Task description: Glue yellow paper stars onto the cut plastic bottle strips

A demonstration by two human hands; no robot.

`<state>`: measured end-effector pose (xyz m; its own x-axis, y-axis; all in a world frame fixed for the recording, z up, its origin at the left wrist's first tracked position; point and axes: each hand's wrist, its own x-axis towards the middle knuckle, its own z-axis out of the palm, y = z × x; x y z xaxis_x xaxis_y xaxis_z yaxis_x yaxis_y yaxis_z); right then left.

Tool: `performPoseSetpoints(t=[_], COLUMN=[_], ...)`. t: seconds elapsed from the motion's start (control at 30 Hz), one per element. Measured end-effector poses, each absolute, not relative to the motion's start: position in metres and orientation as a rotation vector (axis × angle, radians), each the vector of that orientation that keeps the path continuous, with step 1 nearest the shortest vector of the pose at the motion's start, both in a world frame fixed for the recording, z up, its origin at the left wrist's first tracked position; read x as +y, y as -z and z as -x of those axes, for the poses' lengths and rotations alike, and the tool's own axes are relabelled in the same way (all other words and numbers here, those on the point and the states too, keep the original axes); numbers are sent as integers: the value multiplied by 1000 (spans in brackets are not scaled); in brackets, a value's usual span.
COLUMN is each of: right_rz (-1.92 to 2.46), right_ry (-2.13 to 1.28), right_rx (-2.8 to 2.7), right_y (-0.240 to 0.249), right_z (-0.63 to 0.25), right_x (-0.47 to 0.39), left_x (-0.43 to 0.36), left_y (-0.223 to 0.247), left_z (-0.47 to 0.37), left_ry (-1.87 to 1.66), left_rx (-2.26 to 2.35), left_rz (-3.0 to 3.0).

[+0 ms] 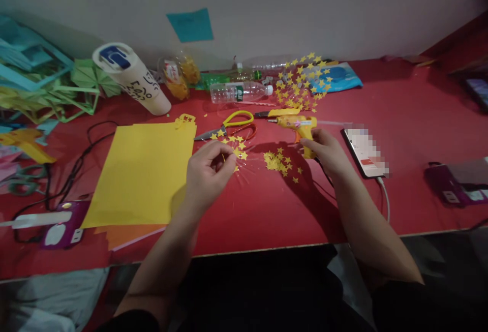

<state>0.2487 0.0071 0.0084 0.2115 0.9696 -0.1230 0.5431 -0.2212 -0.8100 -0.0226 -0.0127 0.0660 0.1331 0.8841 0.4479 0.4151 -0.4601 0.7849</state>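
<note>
My left hand [209, 172] is closed in a pinch beside a spray of clear thin strands tipped with yellow stars [242, 146]. What sits between its fingertips is too small to make out. My right hand [326, 150] grips the handle of a yellow glue gun [299, 124], its nozzle pointing left. A clear glue stick [333, 123] sticks out of the gun's back. Between the hands lies a loose pile of yellow paper stars [276, 161]. Scissors with yellow and red handles [238, 121] and a yellow utility knife [278, 113] rest behind.
Yellow paper sheets [143, 174] lie at left, near a white tumbler [133, 80]. Plastic bottles [240, 92] and another star spray [301, 85] stand along the wall. A charging phone [364, 151] is right of my right hand. Purple power strips [63, 228] and cables lie at both sides.
</note>
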Motion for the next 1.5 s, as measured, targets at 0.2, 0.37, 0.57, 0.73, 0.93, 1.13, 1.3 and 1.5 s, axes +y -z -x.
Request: performPoseSetpoints(t=[0.2,0.37,0.57,0.73,0.93,1.13,1.3,1.5], right_rz=[1393,1223,1240,1338,1329,1383,1349,1359], right_ry=[-1363,-1527,-1447,-1342,-1207,-1138,-1107,-1079], right_rx=[-1055,-1165,-1323,-1385,-1501,-1539,-1629,-1633], right_y=[-52,-60,-46,-38,-42,-37,-35,-33], right_z=[-221,-194,-187,-187,-183,-182,-182,-183], right_x=[-6,-16,-26,-33,-35,-32,-32,-33], left_x=[-13,-13,-13,-12,-13,-13,-13,-13], left_y=[-65,-62,-57,-54,-52,-51,-50,-51], left_z=[21,23,26,26,25,25,25,26], left_ry=[-1313,-1368,-1378,-1396,-1399,-1388,-1387,-1381], left_rx=[1254,1321,1376,1392,1421,1416,1420,1445], left_rz=[-1786,-1813,-1964,-1974,-1986,-1998,-2010,-2011])
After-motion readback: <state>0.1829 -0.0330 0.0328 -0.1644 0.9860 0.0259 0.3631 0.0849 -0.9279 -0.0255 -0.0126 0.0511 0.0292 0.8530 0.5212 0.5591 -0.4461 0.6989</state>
